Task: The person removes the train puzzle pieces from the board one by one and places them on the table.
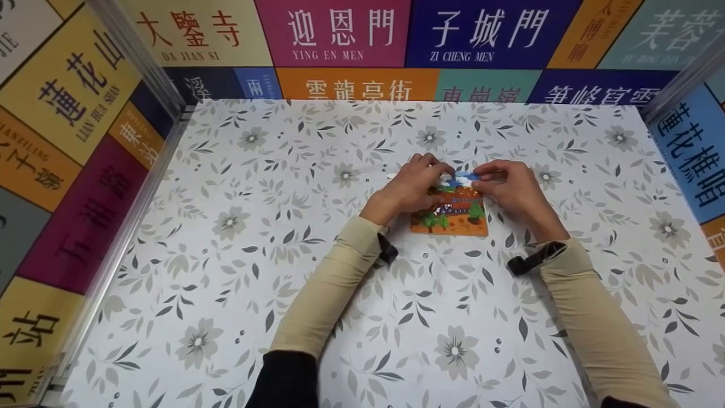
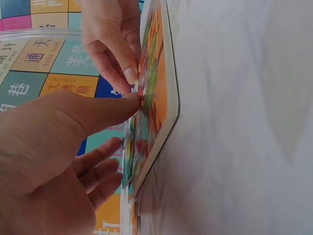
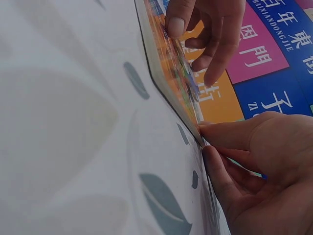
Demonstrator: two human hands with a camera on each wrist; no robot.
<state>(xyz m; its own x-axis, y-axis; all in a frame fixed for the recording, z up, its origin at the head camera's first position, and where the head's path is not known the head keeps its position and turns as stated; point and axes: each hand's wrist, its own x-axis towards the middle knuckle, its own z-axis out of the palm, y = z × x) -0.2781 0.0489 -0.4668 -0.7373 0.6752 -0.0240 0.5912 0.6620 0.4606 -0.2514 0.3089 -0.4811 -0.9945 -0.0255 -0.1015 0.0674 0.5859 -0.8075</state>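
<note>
A small, flat picture board [image 1: 459, 225], which looks like a jigsaw puzzle, lies on the patterned tabletop. It shows an orange ground, green trees and a blue patch at the far end. My left hand [image 1: 416, 182] lies over the board's left side, and in the left wrist view its thumb [image 2: 110, 112] touches the picture face. Its other fingers are loosely bent. At the far right corner, my right hand [image 1: 512, 184] pinches the board's edge between thumb and forefinger, as the right wrist view shows. The left hand covers part of the picture.
The tabletop [image 1: 226, 300] has a white cover with grey flowers and leaves. Panels [image 1: 340, 34] with coloured blocks and Chinese lettering stand along the back and both sides. Dark wrist straps [image 1: 535, 259] sit at the cuffs of the beige sleeves.
</note>
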